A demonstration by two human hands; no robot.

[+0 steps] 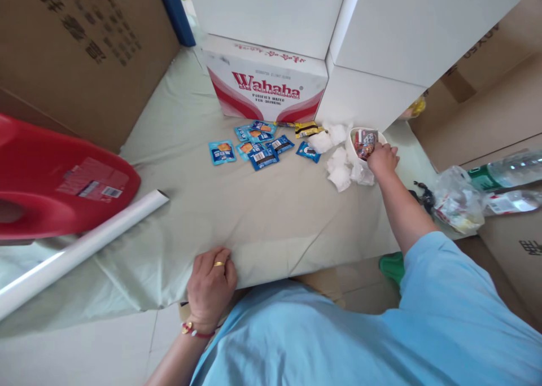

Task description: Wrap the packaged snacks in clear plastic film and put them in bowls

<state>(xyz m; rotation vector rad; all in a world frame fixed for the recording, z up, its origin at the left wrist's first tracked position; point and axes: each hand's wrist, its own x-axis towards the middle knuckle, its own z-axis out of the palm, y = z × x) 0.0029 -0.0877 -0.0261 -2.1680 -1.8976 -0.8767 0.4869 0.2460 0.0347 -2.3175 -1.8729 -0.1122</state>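
At the right of the cloth-covered table, my right hand (pixel 383 159) reaches over the rim of a white bowl (pixel 351 149). Its fingers are bent down against the bowl's contents, and what they grip is hidden. Inside the bowl lies a dark red and brown snack packet (pixel 365 143). White wrapped packets (pixel 339 170) and a clear crinkled wrapper (pixel 362 173) lie beside the bowl. Further left are several blue snack packets (pixel 264 157) and a yellow packet (pixel 306 129). My left hand (pixel 213 281) rests at the table's front edge, fingers curled in, with nothing visible in it.
A Wahaha water carton (pixel 266 87) and white boxes (pixel 376 30) stand behind the packets. On the left are a brown carton (pixel 84 53), a red jug (pixel 63 177) and a white roll (pixel 84 250). Plastic bottles (pixel 512 170) and a clear bag (pixel 459 200) lie at right.
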